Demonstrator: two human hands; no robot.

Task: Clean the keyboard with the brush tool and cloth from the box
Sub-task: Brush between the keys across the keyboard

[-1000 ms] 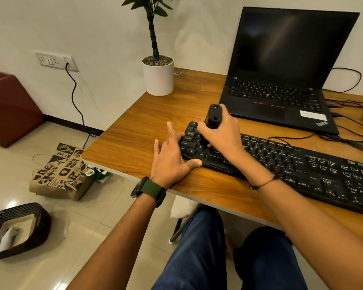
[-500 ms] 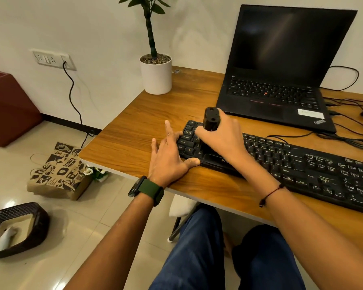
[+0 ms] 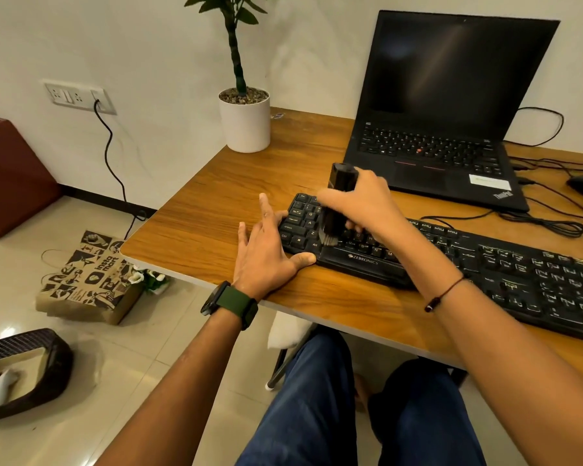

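Right hand (image 3: 364, 205): fingers curled round the black brush tool (image 3: 338, 203), which it grips about mid-body. The tool stands nearly upright, its cap end showing above the hand and its bristles pointing down from below the palm. The bristle tips meet the left section of the black Zebronics keyboard (image 3: 451, 260), on the bottom letter row just above the space bar.

Left hand (image 3: 266, 257): flat and relaxed, holding nothing. The palm rests on the wooden desk (image 3: 216, 210) at the keyboard's left end. The thumb lies along the keyboard's front left corner; the fingers are spread, and some of their tips touch the left edge of the keyboard. A smartwatch with a green strap (image 3: 231, 304) sits on this wrist. The brush bristles are just to the right of this hand, apart from it.

The keyboard lies diagonally across the desk, near its front edge. Behind it an open ThinkPad laptop (image 3: 445, 112) stands with a dark screen. A potted plant in a white pot (image 3: 244, 124) occupies the far left corner of the desk.

On the floor to the lower left sits a dark woven box (image 3: 31, 368). A white cloth (image 3: 0, 386) lies inside it, well apart from both hands. A printed paper bag (image 3: 88, 277) rests on the floor beside the desk.
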